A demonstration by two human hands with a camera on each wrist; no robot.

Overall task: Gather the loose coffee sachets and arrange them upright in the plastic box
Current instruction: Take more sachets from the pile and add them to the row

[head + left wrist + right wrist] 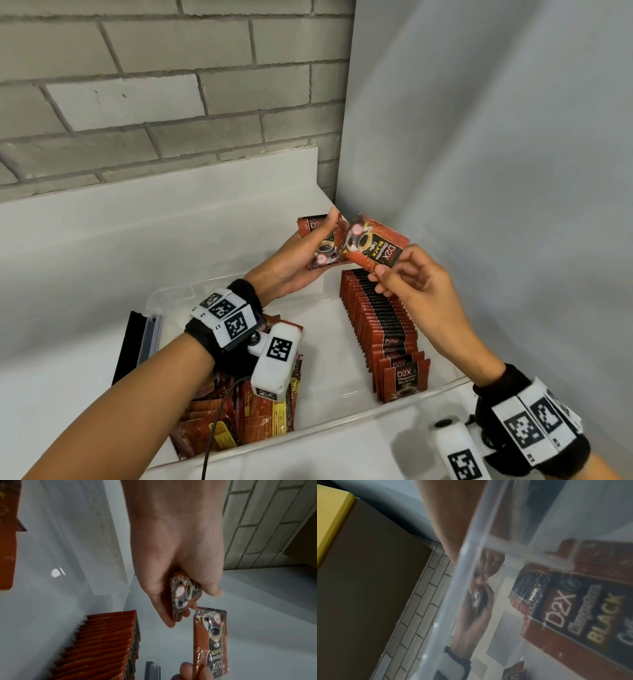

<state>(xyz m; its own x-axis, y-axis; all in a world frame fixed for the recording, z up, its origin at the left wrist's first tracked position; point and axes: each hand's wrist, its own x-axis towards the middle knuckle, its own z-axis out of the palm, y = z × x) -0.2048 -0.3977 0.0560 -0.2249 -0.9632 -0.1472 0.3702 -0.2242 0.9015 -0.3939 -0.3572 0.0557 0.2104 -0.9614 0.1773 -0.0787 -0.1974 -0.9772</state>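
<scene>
A clear plastic box (342, 425) sits on the white counter. Inside it, a long row of red-and-black coffee sachets (383, 329) stands upright on the right, and a loose pile of sachets (239, 418) lies at the near left under my left wrist. My left hand (301, 260) is raised over the box's far end and grips a small stack of sachets (323, 246), thumb across the top. My right hand (404, 274) pinches one sachet (373, 248) by its lower edge beside that stack. The left wrist view shows the gripped stack (185, 596) and the single sachet (211, 639) almost touching.
A grey brick wall (137, 96) rises behind the counter, and a plain white panel (496, 171) closes the right side. A black and clear strip (137, 342) lies left of the box. The right wrist view looks through the box wall (462, 588), with a brown carton (368, 574) beyond.
</scene>
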